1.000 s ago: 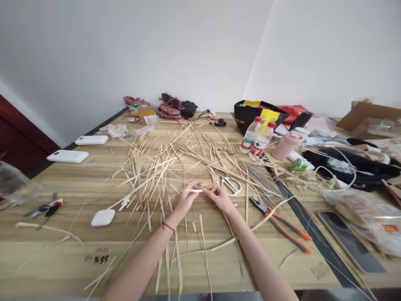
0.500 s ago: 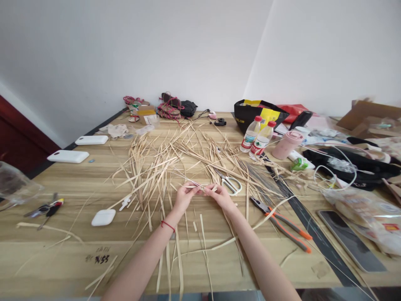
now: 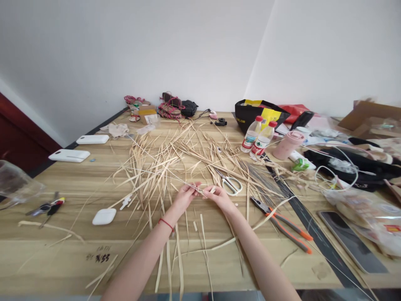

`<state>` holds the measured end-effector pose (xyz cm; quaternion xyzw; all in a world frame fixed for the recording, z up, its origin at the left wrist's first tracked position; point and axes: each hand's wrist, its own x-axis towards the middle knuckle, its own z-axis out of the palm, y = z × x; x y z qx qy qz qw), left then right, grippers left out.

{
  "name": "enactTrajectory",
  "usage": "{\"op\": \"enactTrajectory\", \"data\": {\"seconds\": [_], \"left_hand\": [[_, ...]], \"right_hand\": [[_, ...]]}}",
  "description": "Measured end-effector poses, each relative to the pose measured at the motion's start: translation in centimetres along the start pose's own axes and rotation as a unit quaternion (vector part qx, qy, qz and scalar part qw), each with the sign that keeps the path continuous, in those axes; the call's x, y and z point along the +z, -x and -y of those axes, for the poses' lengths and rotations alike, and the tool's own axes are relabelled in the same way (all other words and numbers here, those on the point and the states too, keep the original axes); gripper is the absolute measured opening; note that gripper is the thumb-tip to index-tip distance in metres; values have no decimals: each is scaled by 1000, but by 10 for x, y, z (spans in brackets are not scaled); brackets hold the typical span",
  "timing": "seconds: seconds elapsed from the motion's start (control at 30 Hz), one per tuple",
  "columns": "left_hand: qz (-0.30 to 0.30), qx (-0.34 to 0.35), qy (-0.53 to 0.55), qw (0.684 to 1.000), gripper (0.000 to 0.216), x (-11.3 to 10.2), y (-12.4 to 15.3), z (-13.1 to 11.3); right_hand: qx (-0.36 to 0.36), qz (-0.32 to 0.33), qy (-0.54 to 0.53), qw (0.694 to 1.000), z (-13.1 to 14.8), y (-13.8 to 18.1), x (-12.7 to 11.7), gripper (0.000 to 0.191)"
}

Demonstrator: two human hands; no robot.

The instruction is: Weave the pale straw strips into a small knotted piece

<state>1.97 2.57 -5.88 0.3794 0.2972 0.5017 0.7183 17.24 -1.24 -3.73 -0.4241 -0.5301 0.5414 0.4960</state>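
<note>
Over the middle of the table, my left hand [image 3: 184,198] pinches thin pale strands [image 3: 169,170] whose long ends reach out to the upper left. Close beside it, my right hand [image 3: 221,199] is closed on a small looped straw strip [image 3: 204,185] between the two hands. How strands and strip join is too small to make out. Beyond my hands spreads a loose heap of dry straw strips [image 3: 156,163]. White-handled scissors [image 3: 231,184] lie just past my right hand, their blades partly under straw. Several loose strips [image 3: 179,261] lie between my forearms.
Orange-handled pliers [image 3: 282,225] and a phone [image 3: 351,240] lie at the right. Two bottles [image 3: 250,136], a pink cup [image 3: 288,145] and a black-yellow bag [image 3: 247,115] stand behind. On the left are a white earphone case [image 3: 104,216], keys [image 3: 46,209] and white power banks [image 3: 69,155].
The thin strands from my left hand now stretch much farther to the upper left across the heap. My fingers have shifted slightly; both hands stay close together.
</note>
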Motion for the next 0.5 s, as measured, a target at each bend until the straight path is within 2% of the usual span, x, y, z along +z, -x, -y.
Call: {"op": "enactTrajectory", "data": {"seconds": [0.23, 0.5], "left_hand": [[46, -8, -22, 999, 36, 7, 5, -7], [24, -18, 1, 1000, 33, 1, 4, -7]], "right_hand": [[-1, 42, -5, 999, 6, 2, 5, 30], [9, -35, -44, 998, -11, -1, 0, 25]]}}
